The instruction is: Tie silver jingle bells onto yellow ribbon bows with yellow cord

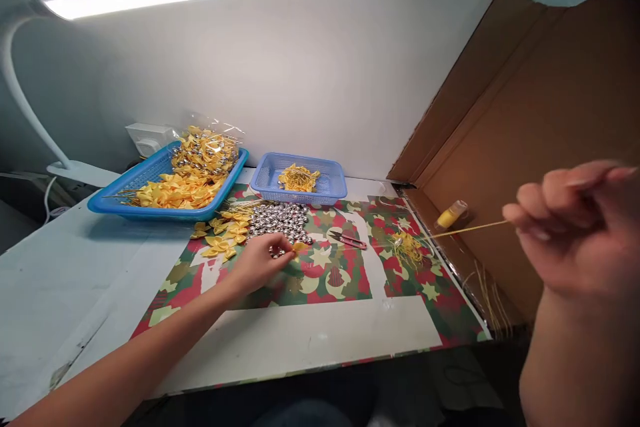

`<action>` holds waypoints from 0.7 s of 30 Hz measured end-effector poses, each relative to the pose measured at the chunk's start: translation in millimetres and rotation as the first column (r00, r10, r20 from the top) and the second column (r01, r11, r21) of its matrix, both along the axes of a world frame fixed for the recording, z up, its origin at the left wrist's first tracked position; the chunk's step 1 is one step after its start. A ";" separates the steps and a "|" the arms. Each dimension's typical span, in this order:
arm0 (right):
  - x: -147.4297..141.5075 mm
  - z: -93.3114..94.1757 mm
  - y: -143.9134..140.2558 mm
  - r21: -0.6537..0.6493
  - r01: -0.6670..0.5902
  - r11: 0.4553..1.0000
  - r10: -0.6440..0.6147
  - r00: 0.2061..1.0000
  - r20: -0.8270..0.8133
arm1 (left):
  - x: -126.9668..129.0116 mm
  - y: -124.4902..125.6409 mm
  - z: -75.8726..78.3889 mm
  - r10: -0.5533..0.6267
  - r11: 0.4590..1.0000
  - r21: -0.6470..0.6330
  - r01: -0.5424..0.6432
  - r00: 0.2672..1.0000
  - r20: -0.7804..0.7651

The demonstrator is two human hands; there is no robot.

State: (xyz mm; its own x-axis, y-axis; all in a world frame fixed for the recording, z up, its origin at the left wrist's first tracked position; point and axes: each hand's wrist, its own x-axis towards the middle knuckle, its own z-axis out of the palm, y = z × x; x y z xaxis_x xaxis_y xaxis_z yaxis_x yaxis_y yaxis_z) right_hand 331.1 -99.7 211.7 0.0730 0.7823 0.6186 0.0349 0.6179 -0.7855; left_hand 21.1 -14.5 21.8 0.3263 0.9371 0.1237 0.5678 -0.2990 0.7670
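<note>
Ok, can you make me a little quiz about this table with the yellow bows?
1. True or false: the left hand reaches into the pile of silver bells.
2. What does the right hand pinch? A) scissors B) a yellow thread C) a bow
3. Which colour are both baskets, the big basket and the small basket?

Key: 1 true; 2 B; 3 blue.

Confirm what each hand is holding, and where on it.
Right hand pinches a thin yellow cord at its near end. Left hand reaches into the pile of small silver bells; whether it grips one cannot be told.
</note>
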 end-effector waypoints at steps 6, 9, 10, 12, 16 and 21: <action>-9.1 11.5 27.1 -0.050 0.012 0.999 -0.012 1.000 0.000 | -18.5 20.8 12.2 0.167 0.966 -0.224 -0.131 0.974 0.151; -4.3 4.4 34.5 -0.033 0.039 0.999 -0.039 0.999 -0.011 | -29.8 29.9 17.0 0.188 0.956 -0.249 -0.152 0.974 0.126; -1.9 1.2 35.2 -0.048 0.036 0.998 -0.036 0.999 0.007 | -33.0 31.5 17.9 0.191 0.953 -0.263 -0.151 0.972 0.137; 2.4 -4.9 34.8 -0.037 0.037 0.999 -0.036 0.999 0.035 | -38.0 32.8 19.2 0.196 0.947 -0.287 -0.142 0.966 0.168; 5.9 -12.9 33.8 -0.054 0.069 0.996 -0.065 0.995 0.080 | -43.6 32.5 20.3 0.169 0.938 -0.333 -0.092 0.963 0.211; 4.0 -23.9 37.0 -0.130 0.045 0.991 -0.036 0.997 0.065 | -49.8 32.6 18.4 0.117 0.919 -0.395 -0.013 0.963 0.242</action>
